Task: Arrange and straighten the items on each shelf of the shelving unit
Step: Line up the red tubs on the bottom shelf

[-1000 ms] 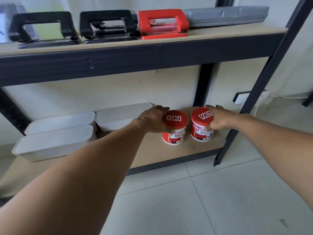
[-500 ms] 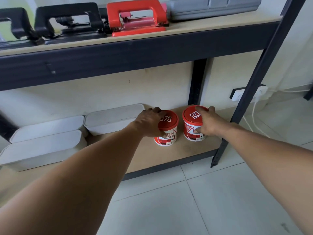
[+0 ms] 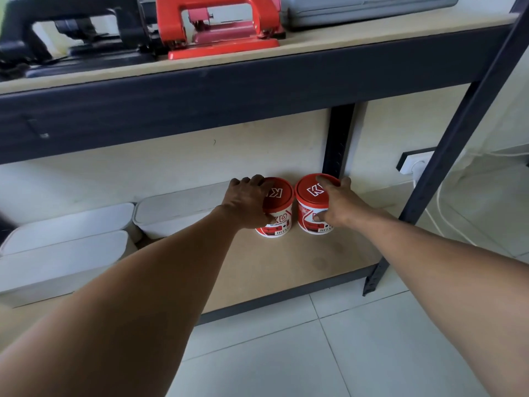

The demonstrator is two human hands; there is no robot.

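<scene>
Low shelf board (image 3: 286,267), back corner near one o'clock: two red-lidded tubs (image 3: 279,209) side by side. Left hand (image 3: 246,202) and right hand (image 3: 340,206) wrapped round one each. Likely light, rigid, slick-sided; best held at sides.

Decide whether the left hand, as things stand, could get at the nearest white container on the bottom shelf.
Probably yes. The left hand is on the left tub, and the nearest white container lies further left on the same bottom shelf with nothing between them; the hand must first release the tub.
</scene>
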